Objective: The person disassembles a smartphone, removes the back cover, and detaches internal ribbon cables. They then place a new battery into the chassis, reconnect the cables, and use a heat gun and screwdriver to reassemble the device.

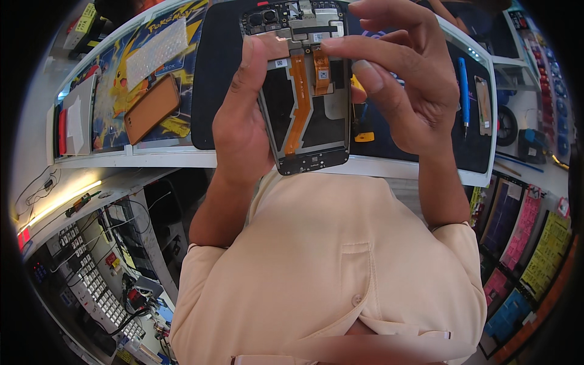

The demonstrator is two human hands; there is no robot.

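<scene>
An opened smartphone (333, 115) is held up over the table's near edge, its back cover off and its inside facing up. My left hand (240, 115) is closed around the phone's left side, thumb on the edge near the copper-coloured patch (272, 46); a fingertip shows past the right side. A long orange flex cable (299, 106) runs down the phone's middle. Beside it lies a shorter orange flex cable (321, 67). My right hand (413, 85) has its fingers apart, the index fingertip touching the phone at the short cable's upper end. Its thumb hovers off the phone's right edge.
A black mat (214, 79) covers the white-edged table. A blue pen-like tool (465, 91) and a slim phone-shaped part (483, 106) lie right. Left are a brown phone case (152, 109) and bubble wrap (157, 53). A small yellow piece (364, 137) sits behind the phone.
</scene>
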